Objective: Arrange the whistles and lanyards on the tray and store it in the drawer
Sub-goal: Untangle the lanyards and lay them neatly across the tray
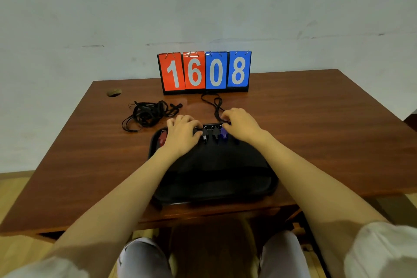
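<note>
A black plastic tray (pixel 214 176) lies on the near middle of the brown wooden table (pixel 316 131). Inside, along its 12 o'clock rim, small plastic whistles (pixel 205 134) sit in a row. A tangled heap of black cord lanyards (pixel 146 113) lies at the tray's 10 o'clock. A single black cord lanyard (pixel 216 106) runs from that rim toward 12 o'clock, where a red-and-blue flip scoreboard (pixel 204 72) stands.

head view, steeply down over desk (pixel 293 106)
</note>
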`<control>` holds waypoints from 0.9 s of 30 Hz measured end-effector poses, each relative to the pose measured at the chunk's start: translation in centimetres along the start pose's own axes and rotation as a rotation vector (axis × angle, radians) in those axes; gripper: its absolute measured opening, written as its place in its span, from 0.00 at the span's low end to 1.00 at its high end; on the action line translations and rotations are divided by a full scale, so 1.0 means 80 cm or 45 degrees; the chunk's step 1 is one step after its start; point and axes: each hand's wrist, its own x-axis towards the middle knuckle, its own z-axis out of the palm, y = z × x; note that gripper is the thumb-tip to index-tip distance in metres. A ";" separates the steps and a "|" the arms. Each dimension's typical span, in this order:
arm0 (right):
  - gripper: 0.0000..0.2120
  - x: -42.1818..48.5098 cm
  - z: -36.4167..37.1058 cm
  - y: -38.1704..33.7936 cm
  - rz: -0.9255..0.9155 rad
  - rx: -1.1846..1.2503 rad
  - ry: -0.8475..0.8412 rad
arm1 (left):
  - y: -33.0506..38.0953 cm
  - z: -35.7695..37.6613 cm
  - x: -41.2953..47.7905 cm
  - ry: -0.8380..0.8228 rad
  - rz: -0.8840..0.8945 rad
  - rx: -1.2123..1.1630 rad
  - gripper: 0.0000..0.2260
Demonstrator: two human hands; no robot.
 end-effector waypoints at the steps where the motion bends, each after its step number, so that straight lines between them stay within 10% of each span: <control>1: 0.14 0.015 -0.001 0.002 0.032 -0.002 0.004 | -0.001 0.000 0.016 -0.042 -0.003 0.008 0.11; 16: 0.11 0.149 0.034 0.057 0.182 0.088 -0.382 | -0.007 0.066 0.172 -0.431 0.272 -0.109 0.16; 27: 0.06 0.163 0.052 0.083 0.159 -0.073 -0.057 | -0.020 0.090 0.196 -0.425 0.289 0.121 0.13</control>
